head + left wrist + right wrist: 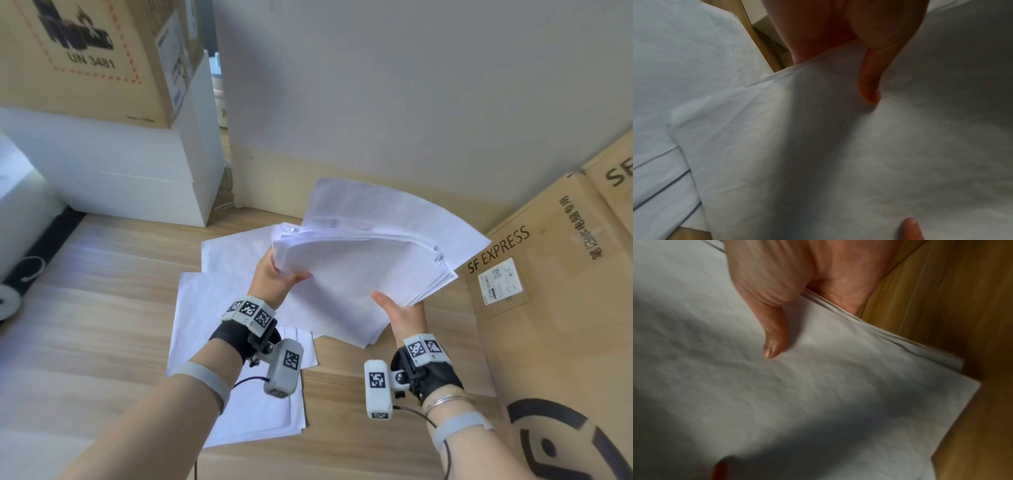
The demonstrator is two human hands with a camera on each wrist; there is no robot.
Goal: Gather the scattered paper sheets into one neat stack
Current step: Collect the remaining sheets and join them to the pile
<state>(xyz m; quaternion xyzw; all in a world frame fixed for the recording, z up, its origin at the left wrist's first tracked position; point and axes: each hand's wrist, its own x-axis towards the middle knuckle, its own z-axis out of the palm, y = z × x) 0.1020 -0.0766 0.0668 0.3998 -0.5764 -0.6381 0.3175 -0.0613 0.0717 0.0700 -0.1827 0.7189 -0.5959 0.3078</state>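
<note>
**Both hands hold a loose bundle of white paper above the wooden worktop**

Much is hidden. The fingers of both hands lie under the bundle of white paper sheets [363,270], so only thumbs and palms show. The sheets in the bundle cannot be counted: their edges fan out unevenly at the right corner, and one larger sheet sticks up behind the rest. Both wrist views are dim and blurred, filled almost wholly by paper.

The left hand [274,277] grips the bundle's left edge, thumb on top; in the left wrist view the thumb [869,87] presses into the top sheet. The right hand [399,310] holds the near right edge the same way, its thumb [774,340] flat on the top sheet with the layered edges beside it. Each grip is narrow, closed on the paper.

The bundle is lifted and tilted over the light wooden worktop [85,308]. Beneath it several more loose white sheets [212,301] lie overlapping on the worktop, at least three, partly covered by the bundle and the forearms; one shows thin dark printed lines.

Counted: two hands, two wrist-mounted grey camera units [284,370] with black-and-white markers, one brown cardboard box printed "SF EXPRESS" [555,291] at right, cut off by the frame, one brown cardboard box marked "UN 3481" [102,58] on white blocks [137,171] at upper left.
</note>
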